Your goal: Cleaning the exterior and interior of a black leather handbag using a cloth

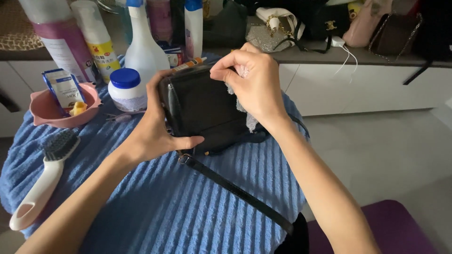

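A small black handbag (205, 108) stands upright near the middle of the bench (155, 207), which is draped in a ribbed blue towel (197, 197), and both hands are on it. The left hand (155, 127) wraps the bag's left edge, thumb across the lower front, fingers curled behind. The right hand (249, 80) comes in from the upper right and pinches a pale cloth (242, 101) against the bag's top right corner, fingers bent tight on it. The bag's long side runs left to right between the two hands, so each is equally close, the right one above. Its black strap (235, 190) trails toward the near edge (slack, lying flat). To the left lie a white-handled brush (42, 178), a pink bowl (47, 110) and a blue-lidded white jar (126, 89); spray bottles (143, 42) stand behind.
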